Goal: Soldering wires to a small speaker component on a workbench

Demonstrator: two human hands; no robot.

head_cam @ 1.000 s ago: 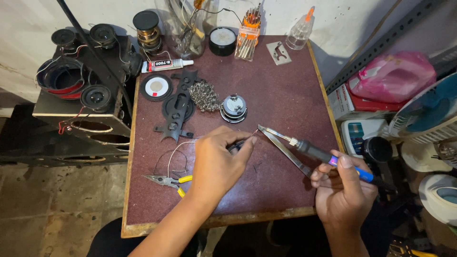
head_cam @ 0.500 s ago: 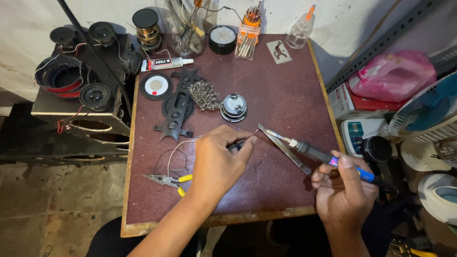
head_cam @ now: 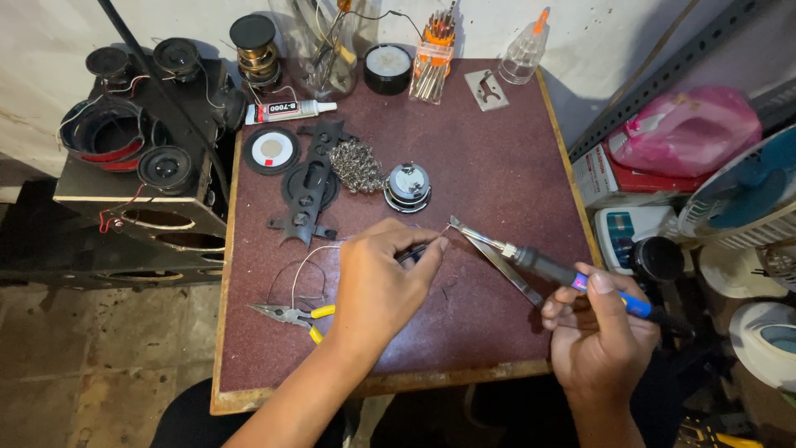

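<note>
— Two hands busy?
— Yes. Right hand (head_cam: 599, 336) grips the soldering iron (head_cam: 547, 270) above the tabletop (head_cam: 497, 149), tip slanting up-left toward the small speaker (head_cam: 408, 186); left hand (head_cam: 377, 286) pinches a thin wire (head_cam: 439, 234).

Soldering iron (head_cam: 554, 270): black barrel, blue handle end with a purple band, slim metal shaft; gripped in the right hand (head_cam: 599, 340), tilted, tip aimed up-left toward the left hand's fingertips and stopping just beside them. Thin wire (head_cam: 424, 250): dark at the pinched end, pinched between thumb and forefinger of the left hand (head_cam: 377, 286), pale strands looping over the table left of that hand.
</note>
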